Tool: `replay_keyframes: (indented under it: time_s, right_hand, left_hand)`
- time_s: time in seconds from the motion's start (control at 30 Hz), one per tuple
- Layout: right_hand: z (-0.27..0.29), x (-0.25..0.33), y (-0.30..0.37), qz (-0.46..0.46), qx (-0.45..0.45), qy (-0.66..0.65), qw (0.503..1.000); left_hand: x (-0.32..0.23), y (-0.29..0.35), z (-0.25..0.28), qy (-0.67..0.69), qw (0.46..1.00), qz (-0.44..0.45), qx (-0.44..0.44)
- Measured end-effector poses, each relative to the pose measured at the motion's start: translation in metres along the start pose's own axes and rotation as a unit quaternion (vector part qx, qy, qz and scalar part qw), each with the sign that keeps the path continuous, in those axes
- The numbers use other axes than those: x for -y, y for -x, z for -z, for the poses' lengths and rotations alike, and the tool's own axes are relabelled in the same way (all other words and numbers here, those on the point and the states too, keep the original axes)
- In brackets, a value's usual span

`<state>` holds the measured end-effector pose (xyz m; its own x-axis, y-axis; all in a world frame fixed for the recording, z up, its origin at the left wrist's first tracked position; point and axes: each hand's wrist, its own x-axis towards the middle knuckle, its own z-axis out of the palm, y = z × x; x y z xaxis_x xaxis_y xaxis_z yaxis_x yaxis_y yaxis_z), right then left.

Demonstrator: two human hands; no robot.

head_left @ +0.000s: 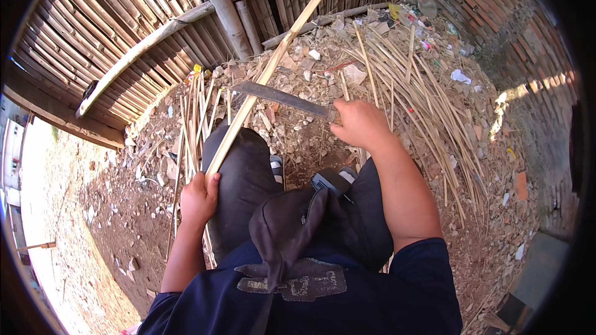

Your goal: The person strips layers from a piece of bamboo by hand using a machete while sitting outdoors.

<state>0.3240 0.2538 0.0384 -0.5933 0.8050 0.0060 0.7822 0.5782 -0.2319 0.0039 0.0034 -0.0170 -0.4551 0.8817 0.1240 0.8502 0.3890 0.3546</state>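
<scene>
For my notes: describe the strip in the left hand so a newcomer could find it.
Start at the slatted wall across the upper left, then drop to the left hand. From there the pale strip slants up to the right, crossed by the dark knife. Unlike the thin strips lying on the ground, it is wide and held aloft.

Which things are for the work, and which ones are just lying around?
For the work:
long knife, in the right hand
long pale strip, in the left hand
pile of thin strips, probably

Just lying around:
white scrap
flat orange piece
yellow scrap
</scene>
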Motion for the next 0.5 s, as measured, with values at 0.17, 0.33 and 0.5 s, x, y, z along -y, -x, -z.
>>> replay_keyframes:
  time_s: [0.17,0.33,0.5]
  right_hand:
    - [-0.007,0.005,-0.005,0.046,0.050,0.004,0.998]
    - [-0.021,-0.022,-0.019,-0.036,-0.005,-0.053,0.998]
    - [-0.016,-0.001,-0.007,-0.023,0.000,-0.055,0.998]
  left_hand:
    - [0.002,-0.001,0.000,-0.005,1.000,0.009,-0.002]
    - [0.000,-0.002,0.000,0.013,1.000,0.005,0.006]
    - [0.005,-0.004,0.002,0.041,0.999,0.016,0.025]
